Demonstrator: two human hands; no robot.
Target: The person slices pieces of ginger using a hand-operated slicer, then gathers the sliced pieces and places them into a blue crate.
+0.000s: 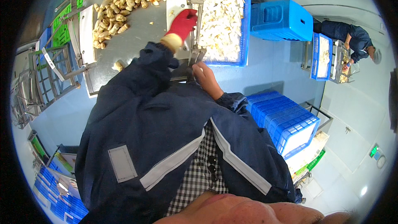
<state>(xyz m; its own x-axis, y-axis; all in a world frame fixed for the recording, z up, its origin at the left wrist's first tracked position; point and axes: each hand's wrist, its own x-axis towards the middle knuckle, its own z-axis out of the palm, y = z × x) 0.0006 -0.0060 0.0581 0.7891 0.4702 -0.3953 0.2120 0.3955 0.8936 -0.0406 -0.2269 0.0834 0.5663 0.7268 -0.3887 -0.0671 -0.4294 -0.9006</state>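
My left hand, in a red glove with a pale yellow cuff, reaches over a white board to an upright metal frame. Its fingers are bent together at the frame, and whatever they may hold is hidden. Bare, my right hand is closed beside the frame's near end; a small pale bit shows at its fingers, too little to name. Whole brown-and-cream mushrooms lie heaped on the steel table, and one mushroom lies apart near my left sleeve. Pale sliced pieces fill a blue crate right of the frame.
A blue lidded bin stands right of the crate. Stacked blue crates rise near my right elbow. A metal rack stands at the left. Farther right, another person works at a tray beside a blue crate.
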